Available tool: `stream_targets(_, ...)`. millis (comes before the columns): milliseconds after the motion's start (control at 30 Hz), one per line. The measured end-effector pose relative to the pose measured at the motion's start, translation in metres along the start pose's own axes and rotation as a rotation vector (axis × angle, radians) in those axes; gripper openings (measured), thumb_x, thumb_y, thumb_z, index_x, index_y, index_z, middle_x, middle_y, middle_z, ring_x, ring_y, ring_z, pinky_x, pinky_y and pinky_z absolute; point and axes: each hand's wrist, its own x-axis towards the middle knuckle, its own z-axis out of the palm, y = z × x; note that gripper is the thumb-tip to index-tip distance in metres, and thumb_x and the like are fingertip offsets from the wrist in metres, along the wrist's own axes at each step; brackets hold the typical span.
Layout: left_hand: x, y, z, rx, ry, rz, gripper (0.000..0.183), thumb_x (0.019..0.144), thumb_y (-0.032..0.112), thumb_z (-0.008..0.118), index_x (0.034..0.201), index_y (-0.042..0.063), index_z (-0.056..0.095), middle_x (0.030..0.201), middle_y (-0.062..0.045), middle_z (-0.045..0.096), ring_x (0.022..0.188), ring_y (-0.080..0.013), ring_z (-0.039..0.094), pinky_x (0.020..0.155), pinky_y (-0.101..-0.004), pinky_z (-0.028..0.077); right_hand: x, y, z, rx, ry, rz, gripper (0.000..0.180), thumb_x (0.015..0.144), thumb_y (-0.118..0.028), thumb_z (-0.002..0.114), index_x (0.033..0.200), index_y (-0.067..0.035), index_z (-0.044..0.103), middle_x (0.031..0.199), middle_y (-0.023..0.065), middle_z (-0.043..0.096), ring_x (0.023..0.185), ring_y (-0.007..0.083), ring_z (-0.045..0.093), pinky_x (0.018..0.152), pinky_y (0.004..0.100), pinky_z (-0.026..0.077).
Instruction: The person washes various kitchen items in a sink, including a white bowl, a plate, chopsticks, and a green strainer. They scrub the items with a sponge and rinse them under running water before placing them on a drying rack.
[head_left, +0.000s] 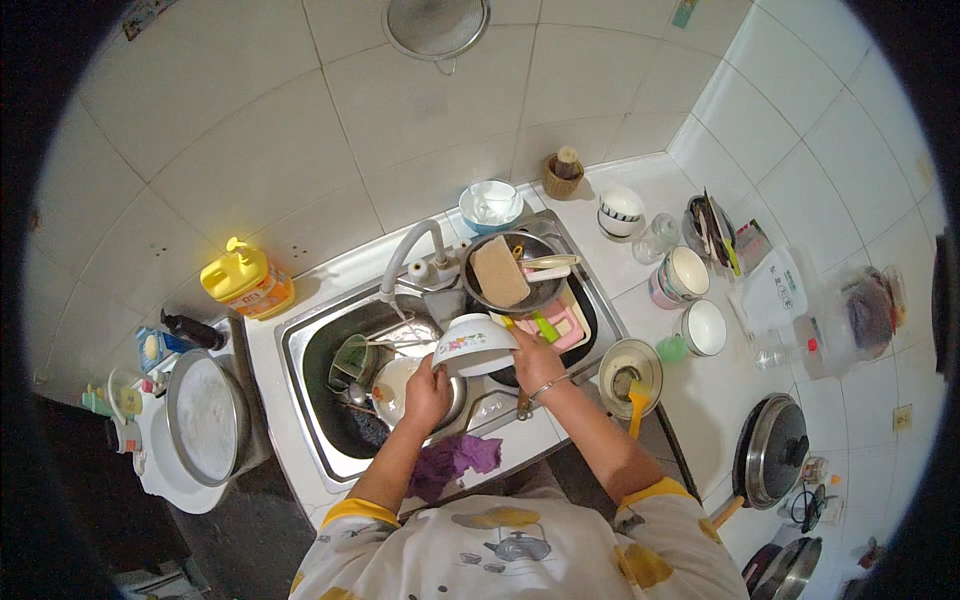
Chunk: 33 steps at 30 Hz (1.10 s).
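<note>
A white bowl with a floral print (472, 343) is tipped on its side between my hands, over the divider of a double steel sink. My left hand (429, 397) grips its left rim, and my right hand (538, 362) holds the right side. Under and left of it, the left basin (311, 405) holds a glass (351, 361), chopsticks, a bowl and other dishes. The grey faucet (409, 251) arches above that basin. Over the right basin stands a dark pan (551, 296) with a tan sponge cloth (499, 271) and light-handled utensils. Pink and green items lie below the pan.
A purple cloth (457, 461) lies at the sink's front edge. Yellow detergent jug (251, 285) stands back left, a large metal basin (206, 420) left. Stacked bowls (620, 214), cups (682, 274), a bowl with a yellow-handled tool (619, 367) and a lidded pan (776, 450) stand right.
</note>
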Motion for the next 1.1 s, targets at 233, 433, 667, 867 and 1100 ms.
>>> stream_targets(233, 0.008, 0.006, -0.026, 0.039, 0.060, 0.018, 0.030, 0.083, 0.010, 0.048, 0.112, 0.003, 0.047, 0.079, -0.025, 0.058, 0.073, -0.0406, 0.057, 0.062, -0.0445, 0.044, 0.011, -0.017, 0.005, -0.039, -0.023, 0.024, 0.034, 0.078, -0.007, 0.050, 0.112, -0.003, 0.047, 0.091, 0.0230, 0.056, 0.085, 0.0404, 0.052, 0.075, 0.0443, 0.042)
stream_targets(433, 0.018, 0.034, -0.021, 0.035, 0.125, 0.055, 0.028, 0.082, 0.010, 0.049, 0.109, 0.002, 0.048, 0.077, -0.024, 0.059, 0.071, -0.0390, 0.058, 0.062, -0.0429, 0.045, 0.027, -0.007, -0.017, 0.067, -0.083, 0.082, 0.035, 0.080, -0.015, 0.048, 0.113, -0.003, 0.043, 0.100, 0.0246, 0.054, 0.092, 0.0408, 0.050, 0.080, 0.0492, 0.038)
stream_targets(667, 0.044, 0.084, 0.013, -0.031, 0.062, 0.064, 0.027, 0.084, 0.009, 0.047, 0.110, 0.002, 0.048, 0.080, -0.023, 0.060, 0.073, -0.0372, 0.060, 0.063, -0.0400, 0.046, 0.037, 0.033, -0.064, -0.043, 0.250, -0.172, 0.032, 0.083, -0.017, 0.047, 0.110, -0.001, 0.048, 0.076, 0.0214, 0.059, 0.073, 0.0397, 0.056, 0.070, 0.0441, 0.044)
stream_targets(867, 0.071, 0.080, 0.058, -0.153, 0.048, 0.221, 0.022, 0.086, 0.010, 0.044, 0.106, 0.002, 0.049, 0.068, -0.006, 0.055, 0.054, -0.0123, 0.052, 0.050, -0.0254, 0.044, 0.039, 0.051, -0.110, 0.067, 0.109, 0.053, 0.025, 0.082, -0.021, 0.049, 0.097, -0.001, 0.053, 0.072, 0.0217, 0.058, 0.068, 0.0391, 0.056, 0.060, 0.0436, 0.044)
stream_targets(1100, 0.112, 0.116, 0.047, -0.472, -0.130, -0.136, 0.013, 0.084, 0.011, 0.045, 0.090, 0.002, 0.052, 0.060, -0.004, 0.051, 0.042, -0.0095, 0.046, 0.038, -0.0243, 0.038, 0.099, 0.068, -0.135, 0.366, 0.013, 0.171, 0.033, 0.082, -0.032, 0.054, 0.084, 0.001, 0.060, 0.064, 0.0139, 0.059, 0.053, 0.0211, 0.056, 0.051, 0.0326, 0.045)
